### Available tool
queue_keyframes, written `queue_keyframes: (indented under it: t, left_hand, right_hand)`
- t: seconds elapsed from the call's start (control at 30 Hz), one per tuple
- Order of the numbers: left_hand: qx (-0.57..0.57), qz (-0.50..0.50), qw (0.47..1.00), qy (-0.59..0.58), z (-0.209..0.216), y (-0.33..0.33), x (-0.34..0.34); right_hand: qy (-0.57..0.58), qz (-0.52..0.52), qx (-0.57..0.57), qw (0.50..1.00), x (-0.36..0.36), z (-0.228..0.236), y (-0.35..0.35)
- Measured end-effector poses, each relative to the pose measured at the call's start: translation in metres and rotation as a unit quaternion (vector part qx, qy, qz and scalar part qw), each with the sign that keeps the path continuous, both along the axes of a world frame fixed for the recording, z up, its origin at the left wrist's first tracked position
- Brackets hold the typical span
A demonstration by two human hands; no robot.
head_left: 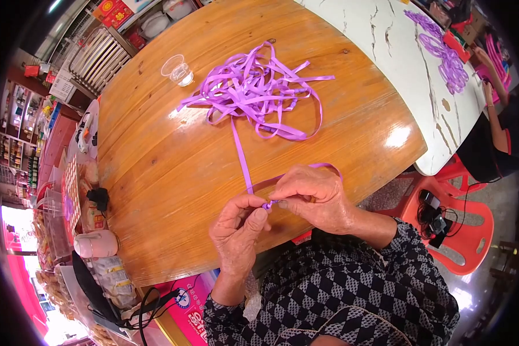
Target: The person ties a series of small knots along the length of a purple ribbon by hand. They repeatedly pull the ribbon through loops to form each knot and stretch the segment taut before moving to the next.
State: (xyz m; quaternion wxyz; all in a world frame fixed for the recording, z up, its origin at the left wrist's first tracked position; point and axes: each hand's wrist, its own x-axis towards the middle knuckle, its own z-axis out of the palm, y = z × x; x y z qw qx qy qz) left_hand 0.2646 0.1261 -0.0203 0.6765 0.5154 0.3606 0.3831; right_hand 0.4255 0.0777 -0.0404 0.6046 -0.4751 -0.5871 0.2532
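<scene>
A loose heap of purple ribbon (259, 89) lies on the round wooden table (173, 161). One strand runs from the heap down to my hands at the table's near edge. My left hand (239, 230) pinches the ribbon's end between thumb and forefinger. My right hand (311, 199) grips the same strand just beside it, and a small loop of ribbon curves out behind its knuckles. Both forearms wear black-and-white checked sleeves.
A clear plastic cup (179, 70) stands at the table's far left. A white marble-patterned table (398, 63) to the right carries finished purple ribbon pieces (444, 57), where another person's hand (484, 57) works. A red plastic stool (461, 230) stands at right. Packaged goods crowd the left.
</scene>
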Motion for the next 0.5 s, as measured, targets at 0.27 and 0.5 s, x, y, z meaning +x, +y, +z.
queue_keyframes:
  t: [0.27, 0.5]
  left_hand:
    - [-0.02, 0.015, 1.0, 0.015, -0.002, -0.001, -0.005]
    - [0.202, -0.042, 0.967, 0.149, 0.002, -0.002, -0.003]
  right_hand:
    - [-0.001, 0.005, -0.077, 0.997, 0.001, 0.002, -0.008]
    - [0.236, 0.082, -0.161, 0.955, -0.002, -0.004, -0.013]
